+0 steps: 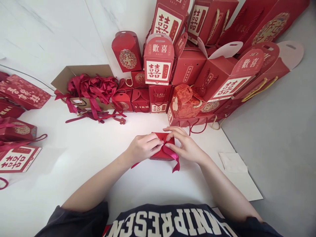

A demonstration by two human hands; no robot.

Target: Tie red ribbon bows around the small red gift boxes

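Observation:
A small red gift box (160, 156) sits on the white table in front of me. Across its top runs a crimson ribbon (172, 154), one tail hanging over the front right and another end showing at the front left. My left hand (146, 144) is closed in a pinch on the ribbon at the middle of the lid. From the right, my right hand (181, 142) reaches over the box, thumb and index finger curled close around the ribbon's knot or loop. The fingertips cover part of the knot, so its exact form is hidden.
A cardboard box (84, 70) full of crimson ribbons stands at the back left. Stacked red gift boxes (159, 62) fill the back and right. More red boxes (18, 158) lie at the left edge. A folded white tissue (233, 162) rests at the right.

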